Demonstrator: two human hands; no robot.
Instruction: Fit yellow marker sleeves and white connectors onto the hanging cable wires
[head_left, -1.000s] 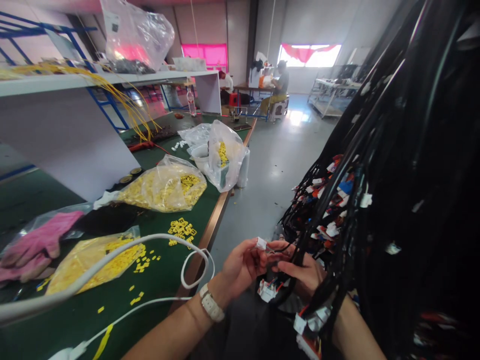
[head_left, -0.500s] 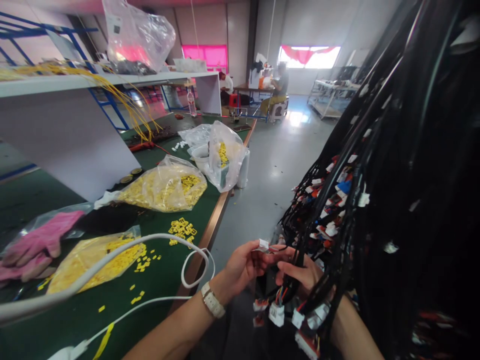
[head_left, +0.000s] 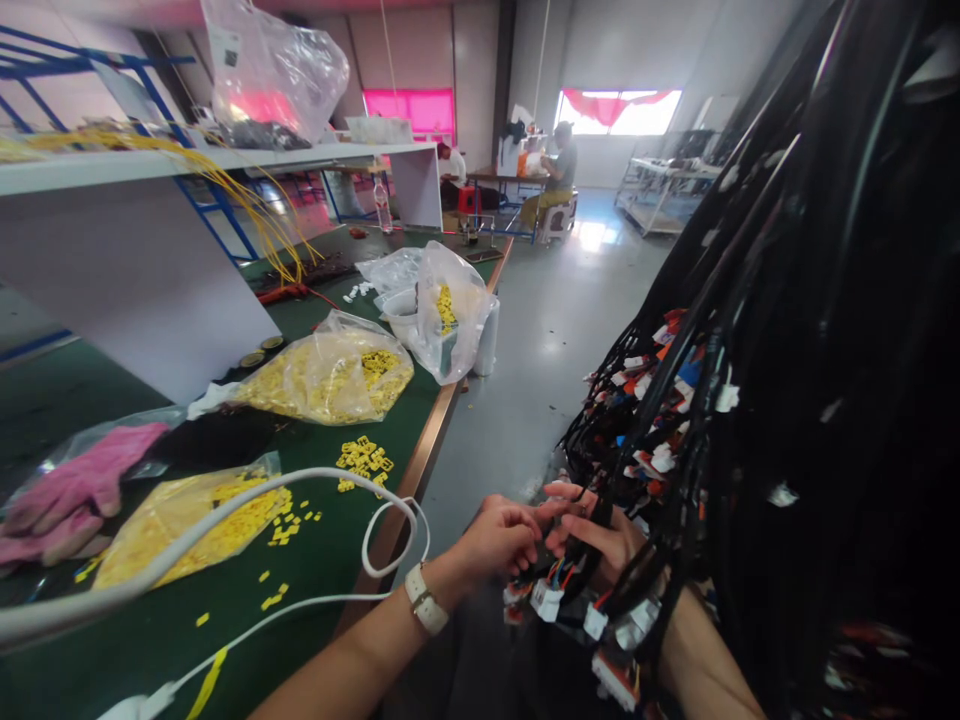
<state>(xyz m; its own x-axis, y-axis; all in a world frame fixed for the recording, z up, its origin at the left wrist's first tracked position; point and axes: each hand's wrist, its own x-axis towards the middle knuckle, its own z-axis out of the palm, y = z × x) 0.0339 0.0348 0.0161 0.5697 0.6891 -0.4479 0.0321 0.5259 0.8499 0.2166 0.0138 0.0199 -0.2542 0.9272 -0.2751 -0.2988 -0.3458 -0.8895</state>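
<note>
My left hand (head_left: 499,538) is low in the middle, a watch on its wrist, with its fingers curled down among small white connectors (head_left: 546,598) at the ends of coloured wires. My right hand (head_left: 600,538) is right beside it, its fingers closed round a strand of the black wire harness bundle (head_left: 750,330) that hangs down the right side. The two hands touch at the fingertips. What the left fingers pinch is hidden under them.
A green workbench (head_left: 315,570) lies at my left with bags of yellow clips (head_left: 330,375), loose yellow clips (head_left: 364,460), a white cable (head_left: 375,520) and a pink glove (head_left: 75,490). A white shelf (head_left: 225,155) stands above. People sit at a far table (head_left: 559,165).
My left hand dropped from chest height, where it pinched one white connector, down into the cluster of connectors. The right hand stayed on the black wires.
</note>
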